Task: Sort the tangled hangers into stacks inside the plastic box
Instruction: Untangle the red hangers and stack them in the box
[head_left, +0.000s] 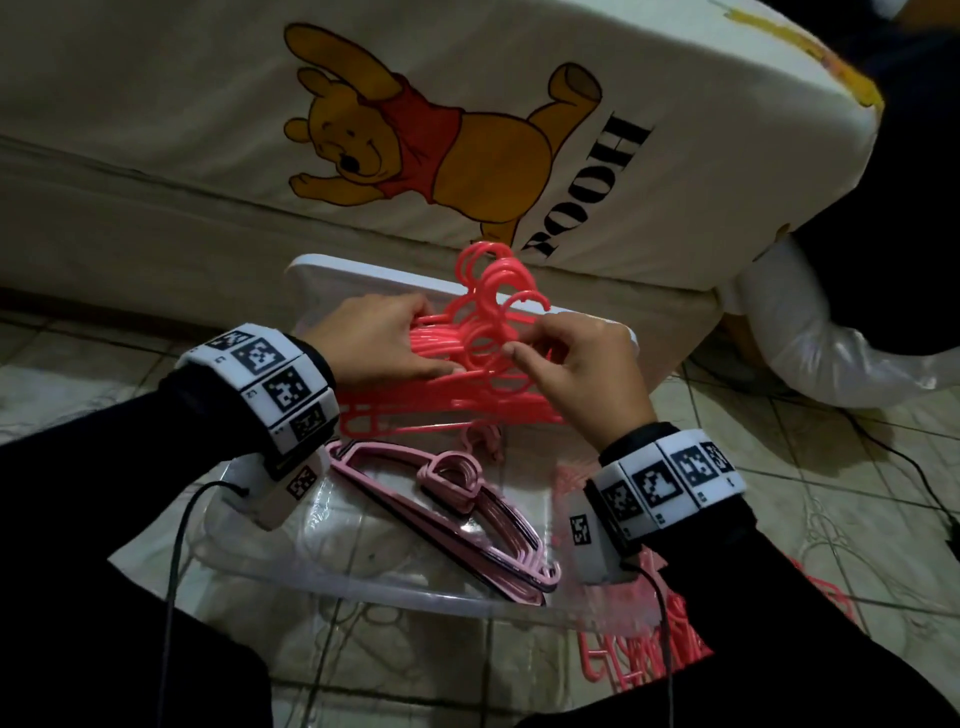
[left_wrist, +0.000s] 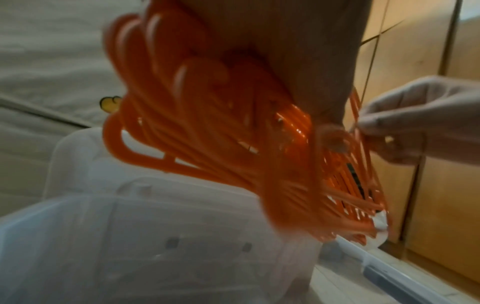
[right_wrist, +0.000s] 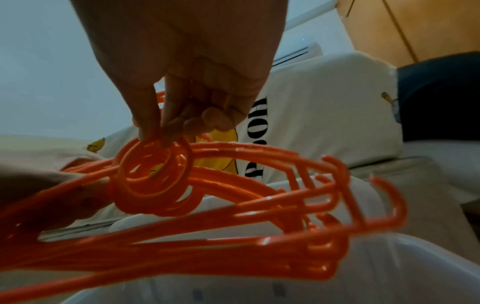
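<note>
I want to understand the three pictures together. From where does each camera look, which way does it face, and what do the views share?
Head: above, facing forward and down at the red hangers over the plastic box; left hand, right hand and both dark sleeves show.
Left wrist: below the left hand, looking along it; the right hand shows opposite.
Right wrist: below the right hand, looking up toward the bed; its fingers pinch a hanger ring.
Shared: all three show the hanger bundle and the bed.
</note>
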